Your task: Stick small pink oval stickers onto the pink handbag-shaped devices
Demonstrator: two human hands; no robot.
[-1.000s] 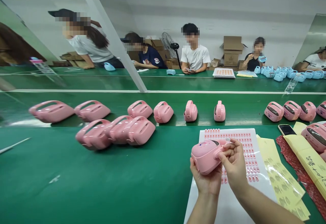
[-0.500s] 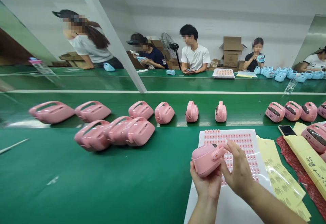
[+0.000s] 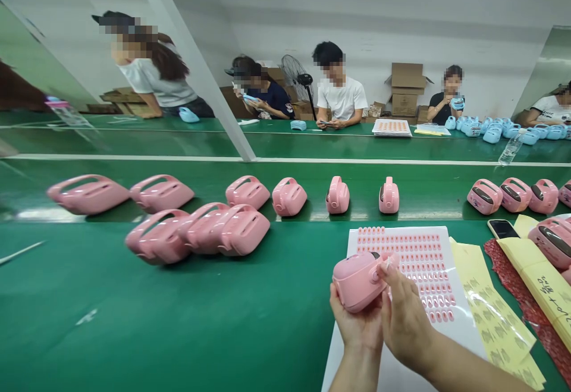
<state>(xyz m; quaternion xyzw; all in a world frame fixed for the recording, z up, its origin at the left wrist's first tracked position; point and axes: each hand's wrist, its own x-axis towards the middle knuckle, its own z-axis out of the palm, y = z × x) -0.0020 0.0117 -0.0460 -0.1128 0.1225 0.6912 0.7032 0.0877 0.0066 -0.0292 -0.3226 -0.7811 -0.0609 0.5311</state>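
My left hand [image 3: 359,326] is closed under a glossy pink plastic case with a carrying handle [image 3: 357,282], holding it tilted above the table. Against the handle's side end, the fingers of my right hand [image 3: 408,314] press together and cover the round joint there. Beneath both hands lies a white sheet of small pink oval stickers [image 3: 414,248], with some of its rows hidden. What my right fingertips may have between them cannot be made out.
Several pink cases [image 3: 243,229] stand left on the green table; more line the strip behind. At right are yellow sticker sheets [image 3: 495,314], red bubble wrap [image 3: 526,297] and a phone [image 3: 503,228]. Co-workers sit across, near blue cases [image 3: 493,133] and a water bottle [image 3: 511,148].
My right hand has moved left and slightly down, its fingers now pressed onto the handle's end. The held case has shifted slightly left.
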